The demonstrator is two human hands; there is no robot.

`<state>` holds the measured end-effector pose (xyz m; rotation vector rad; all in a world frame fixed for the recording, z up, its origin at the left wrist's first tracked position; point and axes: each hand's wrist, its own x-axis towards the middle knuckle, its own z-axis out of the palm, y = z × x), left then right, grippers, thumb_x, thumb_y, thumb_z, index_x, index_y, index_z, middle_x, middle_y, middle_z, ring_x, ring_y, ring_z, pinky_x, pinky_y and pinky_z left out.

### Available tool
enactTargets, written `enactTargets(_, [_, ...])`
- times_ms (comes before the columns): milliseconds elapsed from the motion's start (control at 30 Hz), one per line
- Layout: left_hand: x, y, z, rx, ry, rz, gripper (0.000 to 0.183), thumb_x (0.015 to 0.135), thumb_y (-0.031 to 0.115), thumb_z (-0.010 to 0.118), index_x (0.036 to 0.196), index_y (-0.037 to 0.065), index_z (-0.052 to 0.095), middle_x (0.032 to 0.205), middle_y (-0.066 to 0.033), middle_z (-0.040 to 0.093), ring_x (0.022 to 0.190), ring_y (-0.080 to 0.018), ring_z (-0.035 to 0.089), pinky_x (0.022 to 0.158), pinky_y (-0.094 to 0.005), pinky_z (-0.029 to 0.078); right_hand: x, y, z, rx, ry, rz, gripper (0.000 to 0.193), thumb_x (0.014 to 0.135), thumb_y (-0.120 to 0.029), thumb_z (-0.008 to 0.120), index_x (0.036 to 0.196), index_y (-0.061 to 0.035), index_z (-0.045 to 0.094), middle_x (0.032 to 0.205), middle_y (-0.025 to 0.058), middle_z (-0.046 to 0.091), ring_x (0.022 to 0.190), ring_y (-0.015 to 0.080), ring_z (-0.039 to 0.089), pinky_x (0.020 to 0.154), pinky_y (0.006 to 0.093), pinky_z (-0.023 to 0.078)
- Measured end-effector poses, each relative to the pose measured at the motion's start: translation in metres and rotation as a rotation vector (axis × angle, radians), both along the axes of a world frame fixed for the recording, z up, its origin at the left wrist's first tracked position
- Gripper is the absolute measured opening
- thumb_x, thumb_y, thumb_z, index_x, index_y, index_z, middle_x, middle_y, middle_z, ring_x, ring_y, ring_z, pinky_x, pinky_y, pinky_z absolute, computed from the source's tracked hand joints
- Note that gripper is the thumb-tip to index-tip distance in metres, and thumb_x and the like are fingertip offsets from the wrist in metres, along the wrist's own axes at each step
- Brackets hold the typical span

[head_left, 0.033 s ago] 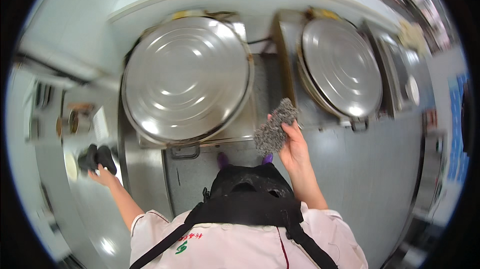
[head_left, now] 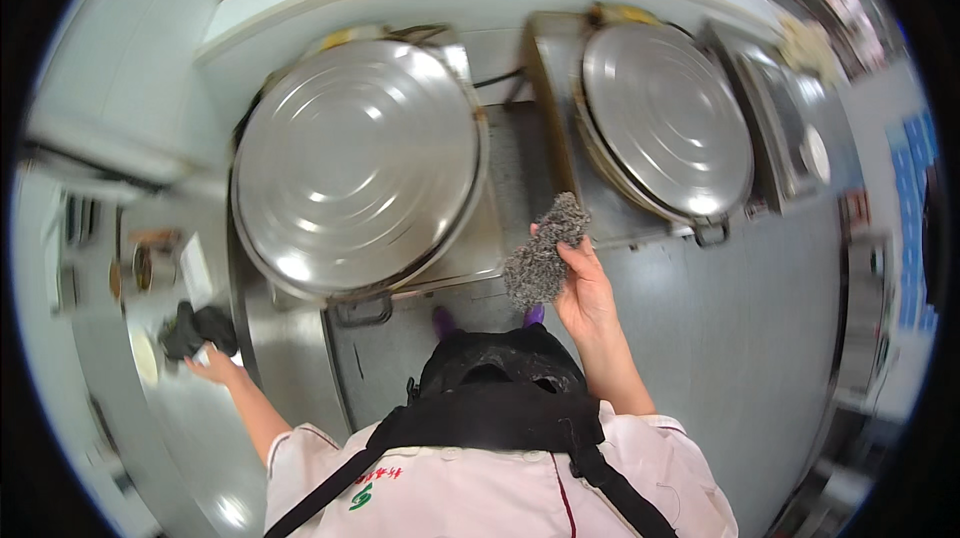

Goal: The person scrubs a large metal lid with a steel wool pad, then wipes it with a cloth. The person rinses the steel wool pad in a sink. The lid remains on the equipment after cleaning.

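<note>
A grey steel-wool scourer (head_left: 541, 263) is held up in my right hand (head_left: 588, 300), its thumb and fingers closed on the right edge of the pad. Far to the left, my left hand (head_left: 214, 366) reaches over a steel counter and is closed on the near edge of a crumpled dark cloth (head_left: 185, 331). Part of its grip is hidden by the cloth. In front of me, a large round metal lid (head_left: 355, 163) covers a griddle with a black handle at its front. A second round lidded griddle (head_left: 668, 118) stands farther right.
Beside the cloth are a pale round bowl (head_left: 144, 355), a white sheet (head_left: 196, 270) and a small metal pot (head_left: 150, 268). The steel counter (head_left: 205, 438) runs along my left. A flat metal appliance (head_left: 770, 113) adjoins the right griddle. Grey floor (head_left: 735, 338) extends to the right.
The dark cloth has gone from two upright lobes to a wider, crumpled shape at my left hand. The griddles have shifted slightly left in view. My right hand still holds the scourer.
</note>
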<state>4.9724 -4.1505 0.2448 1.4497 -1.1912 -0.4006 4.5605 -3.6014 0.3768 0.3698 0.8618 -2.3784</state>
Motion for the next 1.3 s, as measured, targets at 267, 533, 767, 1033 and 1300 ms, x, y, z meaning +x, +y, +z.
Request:
enactTargets(267, [-0.087, 0.215, -0.185, 1.274, -0.115, -0.465, 0.074, 0.084, 0.029, 0.083, 0.147, 0.004, 0.055, 0.145, -0.0154, 0.061, 0.122, -0.032, 0.064, 0.104, -0.0424, 0.053, 0.039, 0.205, -0.013, 0.173, 0.03, -0.601, 0.043, 0.101, -0.003, 0.069, 0.142, -0.0042, 0.054, 0.13, 0.0061, 0.067, 0.12, 0.017, 0.065, 0.101, 0.0362, 0.057])
enactTargets(533, [-0.311, 0.452, -0.168, 1.286, -0.758, -1.491, 0.064, 0.087, 0.025, 0.079, 0.144, 0.003, 0.058, 0.14, -0.0156, 0.064, 0.119, -0.0309, 0.066, 0.102, -0.0417, 0.054, 0.092, 0.466, -0.027, 0.283, -0.097, -1.168, 0.033, 0.104, -0.004, 0.067, 0.136, -0.003, 0.061, 0.125, 0.0068, 0.071, 0.11, 0.0184, 0.07, 0.092, 0.0378, 0.062])
enactTargets(767, [-0.417, 0.582, -0.161, 1.237, -1.03, -1.441, 0.056, 0.089, 0.022, 0.075, 0.14, 0.003, 0.061, 0.136, -0.0158, 0.067, 0.116, -0.03, 0.067, 0.099, -0.0412, 0.054, 0.027, 0.673, -0.152, 0.451, -0.282, -1.322, 0.05, 0.103, -0.006, 0.069, 0.15, 0.0019, 0.051, 0.133, 0.0109, 0.067, 0.115, 0.0215, 0.067, 0.096, 0.0387, 0.058])
enactTargets(1033, [-0.579, 0.814, -0.195, 1.31, -1.288, -1.466, 0.048, 0.091, 0.018, 0.071, 0.136, 0.003, 0.065, 0.131, -0.0161, 0.07, 0.113, -0.0289, 0.069, 0.097, -0.0406, 0.055, 0.263, 0.766, -0.304, 1.238, -0.968, -0.777, 0.044, 0.102, -0.021, 0.068, 0.14, -0.0011, 0.061, 0.124, 0.0151, 0.071, 0.111, 0.0297, 0.07, 0.093, 0.0455, 0.058])
enactTargets(1300, [-0.859, 1.165, -0.224, 0.93, -1.395, -1.859, 0.041, 0.093, 0.014, 0.067, 0.132, 0.003, 0.068, 0.126, -0.0163, 0.073, 0.109, -0.0278, 0.071, 0.094, -0.0399, 0.056, 0.177, 0.84, -0.247, 0.958, -1.582, -0.716, 0.047, 0.102, -0.021, 0.07, 0.142, 0.0011, 0.059, 0.125, 0.0144, 0.072, 0.111, 0.029, 0.07, 0.095, 0.0435, 0.057])
